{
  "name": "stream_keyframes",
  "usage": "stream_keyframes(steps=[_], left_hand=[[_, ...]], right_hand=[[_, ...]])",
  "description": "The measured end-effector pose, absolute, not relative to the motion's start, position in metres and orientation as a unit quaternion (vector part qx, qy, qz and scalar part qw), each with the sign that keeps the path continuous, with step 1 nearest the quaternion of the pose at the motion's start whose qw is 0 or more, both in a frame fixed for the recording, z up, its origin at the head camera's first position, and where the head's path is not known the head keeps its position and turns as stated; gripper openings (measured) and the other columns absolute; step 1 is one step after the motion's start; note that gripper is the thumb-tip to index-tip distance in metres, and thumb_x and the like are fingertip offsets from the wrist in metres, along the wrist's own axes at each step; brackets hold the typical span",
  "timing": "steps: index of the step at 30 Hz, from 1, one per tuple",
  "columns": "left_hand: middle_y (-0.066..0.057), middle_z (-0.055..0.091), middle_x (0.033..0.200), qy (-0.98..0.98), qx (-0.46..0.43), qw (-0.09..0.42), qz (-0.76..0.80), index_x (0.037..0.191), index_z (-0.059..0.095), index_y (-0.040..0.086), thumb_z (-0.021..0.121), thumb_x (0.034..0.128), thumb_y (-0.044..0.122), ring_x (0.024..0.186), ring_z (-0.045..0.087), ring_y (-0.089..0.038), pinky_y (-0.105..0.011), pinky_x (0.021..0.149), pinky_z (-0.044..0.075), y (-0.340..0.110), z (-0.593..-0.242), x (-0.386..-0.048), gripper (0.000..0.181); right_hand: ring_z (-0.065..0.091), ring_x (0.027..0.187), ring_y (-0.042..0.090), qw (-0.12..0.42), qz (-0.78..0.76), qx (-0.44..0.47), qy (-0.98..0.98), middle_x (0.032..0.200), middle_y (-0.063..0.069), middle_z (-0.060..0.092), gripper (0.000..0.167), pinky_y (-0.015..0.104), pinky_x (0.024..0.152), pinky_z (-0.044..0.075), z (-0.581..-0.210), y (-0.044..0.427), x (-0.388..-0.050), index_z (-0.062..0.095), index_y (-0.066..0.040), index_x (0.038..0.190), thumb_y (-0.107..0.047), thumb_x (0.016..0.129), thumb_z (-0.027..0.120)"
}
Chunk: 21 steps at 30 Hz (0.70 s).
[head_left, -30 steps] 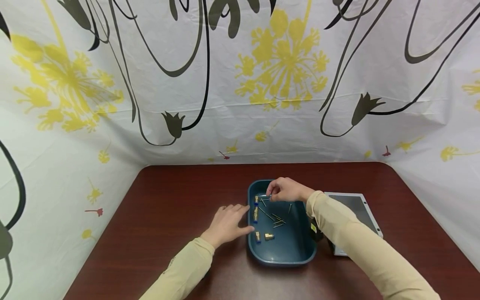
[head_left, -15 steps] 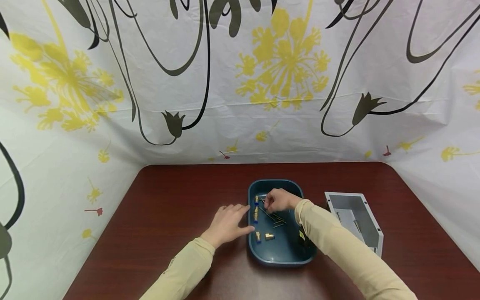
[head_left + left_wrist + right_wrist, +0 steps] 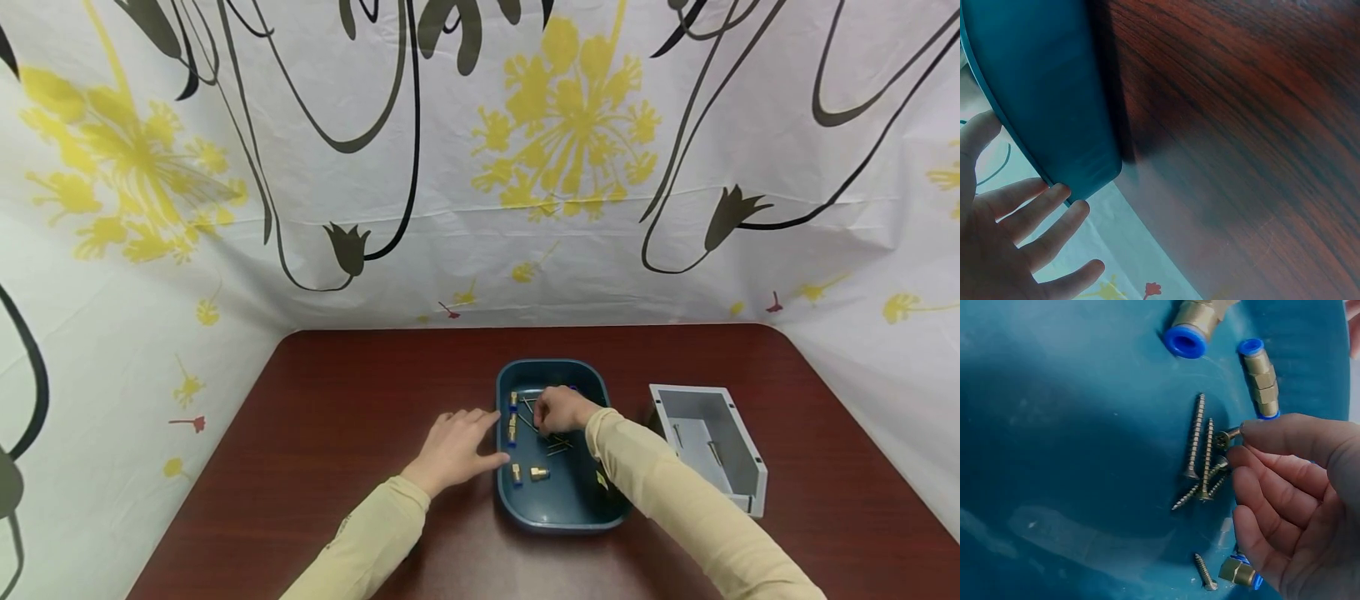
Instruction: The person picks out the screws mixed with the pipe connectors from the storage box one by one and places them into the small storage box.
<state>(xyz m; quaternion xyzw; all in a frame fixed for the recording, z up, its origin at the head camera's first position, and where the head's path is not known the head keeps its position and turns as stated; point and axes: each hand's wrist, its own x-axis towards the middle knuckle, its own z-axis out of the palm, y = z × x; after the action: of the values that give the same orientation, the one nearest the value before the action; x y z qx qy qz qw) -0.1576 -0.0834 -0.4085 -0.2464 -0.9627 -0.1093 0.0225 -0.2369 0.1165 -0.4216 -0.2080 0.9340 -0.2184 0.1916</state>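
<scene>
Brass-toned screws (image 3: 1196,440) lie loose on the floor of the tray (image 3: 551,508). We judge that everything turns on one screw (image 3: 1221,440) inside the tray, right at the thumb tip of the right hand (image 3: 566,410), the nearer one: head away from the fingers, shank toward the thumb. Whether it is pinched we cannot tell. The left hand (image 3: 455,450), fingers extended, touches the tray's rim. We see a recessed, shiny head.

Dark wooden worktop (image 3: 360,392) before white patterned sheeting (image 3: 442,179).
Creased, the sheeting hangs behind and along both sides, printed with yellow blossoms (image 3: 576,125), grey tulips (image 3: 347,249) and looping stems (image 3: 416,125); pale light (image 3: 517,575) glosses the worktop's near part.
</scene>
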Motion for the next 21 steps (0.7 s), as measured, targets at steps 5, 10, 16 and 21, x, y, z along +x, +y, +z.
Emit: stream_keyframes(steps=[5, 10, 16, 21], left_hand=[[-0.003, 0.056, 0.114, -0.963, -0.244, 0.018, -0.113, 0.125, 0.051, 0.013, 0.059, 0.0771, 0.050, 0.100, 0.052, -0.020, -0.044, 0.084, 0.038, -0.084, -0.409, -0.157, 0.062], [-0.003, 0.056, 0.113, -0.962, -0.245, 0.019, -0.116, 0.125, 0.051, 0.012, 0.059, 0.0772, 0.050, 0.101, 0.052, -0.020, -0.044, 0.084, 0.038, -0.084, -0.409, -0.157, 0.061], [-0.003, 0.056, 0.113, -0.962, -0.249, 0.024, -0.113, 0.124, 0.051, 0.012, 0.059, 0.0774, 0.051, 0.100, 0.052, -0.020, -0.044, 0.084, 0.038, -0.084, -0.409, -0.157, 0.061], [-0.003, 0.056, 0.112, -0.961, -0.251, 0.026, -0.109, 0.124, 0.051, 0.012, 0.058, 0.0773, 0.052, 0.099, 0.053, -0.020, -0.044, 0.083, 0.038, -0.084, -0.409, -0.157, 0.062]], right_hand=[[0.049, 0.058, 0.011, 0.179, -0.200, -0.226, 0.936, 0.064, -0.005, 0.054, 0.011, 0.027, 0.055, 0.042, -0.426, 0.114, -0.237, 0.063, -0.010, 0.069, -0.001, 0.068, 0.069], [0.049, 0.058, 0.011, 0.169, -0.191, -0.233, 0.939, 0.062, -0.005, 0.054, 0.013, 0.028, 0.054, 0.042, -0.426, 0.110, -0.233, 0.063, -0.010, 0.066, 0.001, 0.066, 0.069], [0.048, 0.058, 0.011, 0.162, -0.174, -0.251, 0.938, 0.063, -0.007, 0.053, 0.014, 0.029, 0.053, 0.041, -0.423, 0.106, -0.227, 0.061, -0.012, 0.067, -0.001, 0.066, 0.069], [0.048, 0.060, 0.011, 0.165, -0.163, -0.253, 0.939, 0.065, -0.008, 0.053, 0.018, 0.030, 0.055, 0.041, -0.425, 0.106, -0.226, 0.059, -0.016, 0.067, -0.003, 0.065, 0.072]])
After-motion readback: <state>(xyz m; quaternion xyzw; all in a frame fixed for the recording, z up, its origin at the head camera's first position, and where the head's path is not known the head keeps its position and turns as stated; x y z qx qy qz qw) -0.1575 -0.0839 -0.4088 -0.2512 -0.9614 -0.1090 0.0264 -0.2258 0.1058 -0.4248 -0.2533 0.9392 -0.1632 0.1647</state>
